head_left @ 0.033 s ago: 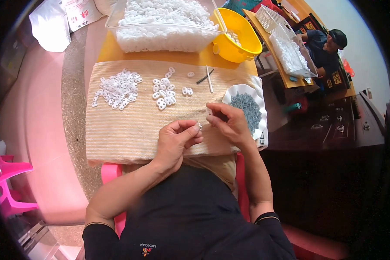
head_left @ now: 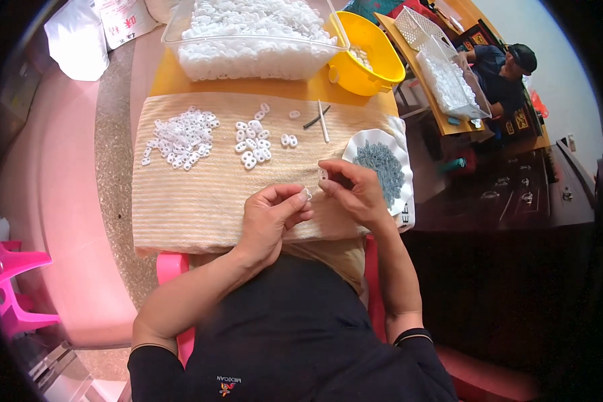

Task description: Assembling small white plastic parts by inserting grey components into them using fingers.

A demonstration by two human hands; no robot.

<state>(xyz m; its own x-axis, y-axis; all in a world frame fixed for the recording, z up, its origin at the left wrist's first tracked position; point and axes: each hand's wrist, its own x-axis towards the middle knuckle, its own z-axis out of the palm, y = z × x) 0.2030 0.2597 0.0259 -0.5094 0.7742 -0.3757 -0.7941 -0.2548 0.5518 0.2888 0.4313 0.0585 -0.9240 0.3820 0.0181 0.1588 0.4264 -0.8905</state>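
My left hand (head_left: 268, 216) pinches a small white plastic piece (head_left: 307, 194) between thumb and fingertips. Just right of it, my right hand (head_left: 356, 191) grips a white two-hole plastic piece (head_left: 323, 174); fingers partly cover both pieces. The hands are apart, over a striped cloth (head_left: 187, 208). Beyond them lie a pile of flat white two-hole pieces (head_left: 181, 139) and a smaller group of rounded white two-hole pieces (head_left: 253, 144). A white stick (head_left: 325, 127) crosses a dark one (head_left: 311, 123). Beside my right hand, a white wavy-rimmed plate (head_left: 353, 142) holds many small grey-blue slender parts (head_left: 380, 167).
A clear bin (head_left: 248, 63) heaped with white pieces and a yellow tub (head_left: 382, 77) stand at the table's far side. At far right, another person (head_left: 492, 77) sits by a second table with a bin of white pieces. Pink stools (head_left: 20, 301) stand at left.
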